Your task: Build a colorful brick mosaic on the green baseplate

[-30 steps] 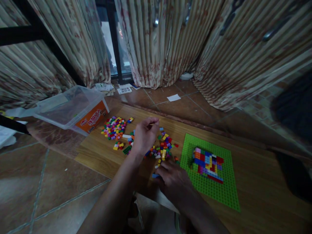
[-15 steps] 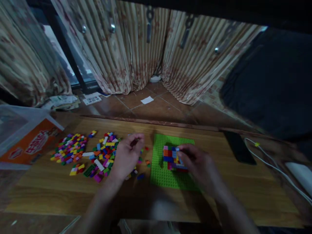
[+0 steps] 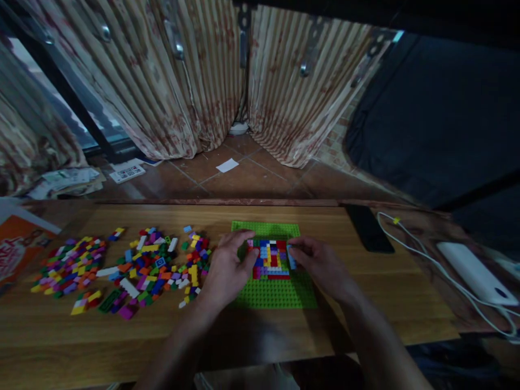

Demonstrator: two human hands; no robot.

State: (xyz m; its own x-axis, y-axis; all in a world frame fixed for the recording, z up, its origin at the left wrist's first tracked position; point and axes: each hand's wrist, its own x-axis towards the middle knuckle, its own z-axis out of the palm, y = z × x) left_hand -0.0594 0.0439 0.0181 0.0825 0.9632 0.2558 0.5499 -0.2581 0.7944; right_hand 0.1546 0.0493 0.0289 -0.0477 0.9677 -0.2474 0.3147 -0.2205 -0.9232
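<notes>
Head view: left hand curled, fingertips against brick block at frame centre on green baseplate. Right hand pinches blue brick at block's right edge. Risk: uneven pressure misaligns studs, shifts baseplate.

A wooden table bears loose bricks, a green baseplate, a phone.

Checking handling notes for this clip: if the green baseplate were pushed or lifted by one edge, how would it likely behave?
The green baseplate looks thin and flat, so probably light and slightly flexible. On the smooth wooden table it would likely slide, not tip. The brick block seems seated on it, probably moving along.
</notes>
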